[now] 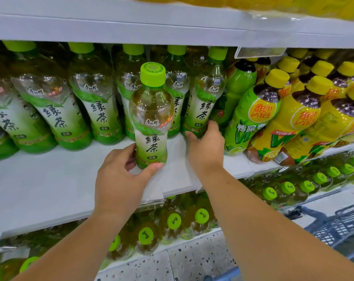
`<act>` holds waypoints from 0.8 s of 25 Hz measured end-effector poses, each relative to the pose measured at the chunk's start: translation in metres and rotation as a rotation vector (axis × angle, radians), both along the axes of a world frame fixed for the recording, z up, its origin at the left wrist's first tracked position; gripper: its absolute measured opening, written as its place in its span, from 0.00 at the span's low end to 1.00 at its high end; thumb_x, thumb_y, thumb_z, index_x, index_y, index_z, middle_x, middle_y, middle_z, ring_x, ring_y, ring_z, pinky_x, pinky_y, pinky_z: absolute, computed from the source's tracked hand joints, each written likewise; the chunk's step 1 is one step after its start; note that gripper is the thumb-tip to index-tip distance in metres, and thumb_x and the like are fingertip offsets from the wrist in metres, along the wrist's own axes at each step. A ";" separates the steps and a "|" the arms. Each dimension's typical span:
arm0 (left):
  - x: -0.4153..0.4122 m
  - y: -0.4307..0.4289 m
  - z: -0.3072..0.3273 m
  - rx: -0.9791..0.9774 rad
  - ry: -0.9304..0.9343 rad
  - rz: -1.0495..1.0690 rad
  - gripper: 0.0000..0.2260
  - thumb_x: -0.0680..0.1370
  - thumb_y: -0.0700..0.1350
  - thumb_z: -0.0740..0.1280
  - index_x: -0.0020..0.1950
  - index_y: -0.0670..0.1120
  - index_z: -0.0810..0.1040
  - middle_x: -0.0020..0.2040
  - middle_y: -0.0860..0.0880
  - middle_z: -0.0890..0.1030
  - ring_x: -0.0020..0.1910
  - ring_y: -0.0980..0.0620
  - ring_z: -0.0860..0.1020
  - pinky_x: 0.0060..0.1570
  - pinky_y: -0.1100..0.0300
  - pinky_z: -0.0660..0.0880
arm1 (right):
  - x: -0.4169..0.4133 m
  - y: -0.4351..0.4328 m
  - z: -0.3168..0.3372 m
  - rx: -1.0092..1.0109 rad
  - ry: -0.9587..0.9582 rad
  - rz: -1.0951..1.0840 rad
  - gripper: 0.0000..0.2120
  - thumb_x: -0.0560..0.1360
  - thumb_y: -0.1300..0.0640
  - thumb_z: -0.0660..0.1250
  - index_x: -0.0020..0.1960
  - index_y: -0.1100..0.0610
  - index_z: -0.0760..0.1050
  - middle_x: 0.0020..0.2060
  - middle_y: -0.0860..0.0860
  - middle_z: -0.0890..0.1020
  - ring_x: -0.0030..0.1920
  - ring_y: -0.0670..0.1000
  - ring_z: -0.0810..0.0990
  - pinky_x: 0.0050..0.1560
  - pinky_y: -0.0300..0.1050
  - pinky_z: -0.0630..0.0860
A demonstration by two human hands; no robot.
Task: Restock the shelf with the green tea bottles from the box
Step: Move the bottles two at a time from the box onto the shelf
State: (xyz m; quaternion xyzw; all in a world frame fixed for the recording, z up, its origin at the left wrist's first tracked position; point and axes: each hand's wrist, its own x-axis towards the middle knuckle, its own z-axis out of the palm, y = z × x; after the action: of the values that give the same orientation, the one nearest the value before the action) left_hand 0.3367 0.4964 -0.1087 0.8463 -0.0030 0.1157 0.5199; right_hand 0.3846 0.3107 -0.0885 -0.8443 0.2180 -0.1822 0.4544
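Note:
My left hand [119, 179] grips the base of a green tea bottle [151, 116] with a lime cap, held upright just above the front of the white shelf [50, 189]. Further back, my right hand [205, 147] wraps around the bottom of another green tea bottle [204, 98] that stands at the right end of the back row. A row of the same green tea bottles [95, 98] lines the rear of the shelf. The box is out of view.
Green and yellow lemon tea bottles [293, 110] crowd the shelf to the right. A lower shelf holds more lime-capped bottles [172, 222]. A blue cart [338, 224] stands at lower right. Another shelf board [172, 31] hangs close overhead.

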 end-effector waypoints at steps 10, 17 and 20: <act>0.002 0.000 -0.001 0.038 -0.002 -0.003 0.35 0.63 0.68 0.73 0.66 0.54 0.80 0.51 0.60 0.78 0.50 0.67 0.78 0.48 0.80 0.69 | 0.025 0.009 0.000 -0.019 0.080 -0.043 0.25 0.77 0.59 0.70 0.71 0.61 0.67 0.65 0.58 0.77 0.66 0.58 0.74 0.64 0.48 0.72; 0.002 -0.001 0.006 -0.091 0.104 -0.048 0.30 0.65 0.61 0.79 0.64 0.54 0.80 0.54 0.61 0.81 0.53 0.69 0.78 0.50 0.80 0.70 | -0.046 0.024 0.014 0.308 -0.109 0.247 0.16 0.76 0.60 0.68 0.63 0.52 0.76 0.56 0.47 0.82 0.55 0.43 0.80 0.59 0.48 0.78; 0.002 0.003 0.013 -0.118 0.153 -0.101 0.23 0.68 0.54 0.79 0.62 0.55 0.81 0.53 0.61 0.83 0.52 0.67 0.79 0.52 0.71 0.75 | -0.063 0.036 0.018 0.505 -0.113 0.567 0.20 0.75 0.61 0.70 0.66 0.55 0.77 0.59 0.49 0.84 0.62 0.48 0.80 0.60 0.44 0.78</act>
State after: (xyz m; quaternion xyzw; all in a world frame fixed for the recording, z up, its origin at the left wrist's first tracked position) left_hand 0.3387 0.4999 -0.0956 0.8194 0.0011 0.0244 0.5727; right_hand 0.3213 0.3468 -0.0706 -0.7212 -0.0116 -0.0363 0.6917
